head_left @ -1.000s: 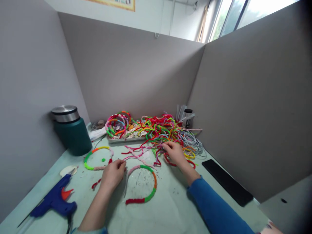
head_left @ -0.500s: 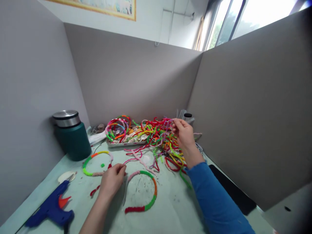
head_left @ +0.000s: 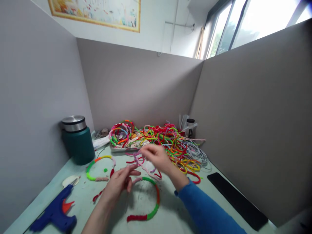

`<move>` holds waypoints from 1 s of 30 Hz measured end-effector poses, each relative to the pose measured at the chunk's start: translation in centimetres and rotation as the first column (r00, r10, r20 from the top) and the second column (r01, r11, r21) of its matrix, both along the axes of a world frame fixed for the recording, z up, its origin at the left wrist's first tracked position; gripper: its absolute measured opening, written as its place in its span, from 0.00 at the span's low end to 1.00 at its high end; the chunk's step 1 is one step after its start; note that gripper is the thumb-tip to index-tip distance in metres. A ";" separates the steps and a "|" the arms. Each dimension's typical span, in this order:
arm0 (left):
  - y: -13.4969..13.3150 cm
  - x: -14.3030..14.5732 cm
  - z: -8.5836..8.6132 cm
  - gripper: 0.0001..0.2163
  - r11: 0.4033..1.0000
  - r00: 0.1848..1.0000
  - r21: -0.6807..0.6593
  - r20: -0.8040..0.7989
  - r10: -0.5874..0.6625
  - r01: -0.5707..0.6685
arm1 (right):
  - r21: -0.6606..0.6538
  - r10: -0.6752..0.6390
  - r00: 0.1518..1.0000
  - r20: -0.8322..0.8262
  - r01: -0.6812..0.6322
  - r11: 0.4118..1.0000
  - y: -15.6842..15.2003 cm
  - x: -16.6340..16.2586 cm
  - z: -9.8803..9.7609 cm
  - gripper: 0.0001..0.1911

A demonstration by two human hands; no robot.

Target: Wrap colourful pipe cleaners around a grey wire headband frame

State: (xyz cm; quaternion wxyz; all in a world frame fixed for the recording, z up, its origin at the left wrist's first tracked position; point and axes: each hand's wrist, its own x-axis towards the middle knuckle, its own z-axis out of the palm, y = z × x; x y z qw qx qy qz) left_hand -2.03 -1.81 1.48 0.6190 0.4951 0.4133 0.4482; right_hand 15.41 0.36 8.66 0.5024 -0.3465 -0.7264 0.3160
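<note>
My right hand [head_left: 157,157] pinches a purple pipe cleaner [head_left: 136,157], which hangs by its fingertips over the middle of the table. Just to its left, my left hand [head_left: 121,180] has its fingers apart and nothing visible in them. Below the hands lies a headband [head_left: 157,195] wrapped in pink, green, orange and dark red; my left hand hides part of its left side. A second wrapped headband [head_left: 90,169] rests left of that hand. A short dark red pipe cleaner [head_left: 97,196] lies beside my left wrist.
A tangled pile of pipe cleaners [head_left: 168,136] and a metal tray [head_left: 122,149] with wrapped hoops are at the back. On the left stand a green flask [head_left: 79,146] and a blue glue gun [head_left: 55,208] lying down. A black strip [head_left: 237,200] lies right.
My right hand has come from the pile down and left, with the purple pipe cleaner. My left hand's fingers have spread from a pinch on a pink pipe cleaner. The view has tilted up slightly.
</note>
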 end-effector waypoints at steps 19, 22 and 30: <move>0.9 -1.1 -0.7 0.13 0.915 0.822 -0.086 0.413 0.393 -0.394 | -0.092 -0.091 0.966 0.244 0.117 0.989 0.9 -1.4 -8.7 0.11; 0.9 -0.9 -0.6 0.13 0.915 0.816 -0.070 0.428 0.388 -0.398 | -0.213 -0.131 0.983 0.129 0.156 0.965 1.5 -1.3 -9.1 0.11; 1.1 -1.5 -0.7 0.09 0.867 0.718 -0.138 0.505 0.478 -0.480 | -0.284 -0.058 0.998 -0.027 0.048 0.958 1.0 -1.6 -8.8 0.08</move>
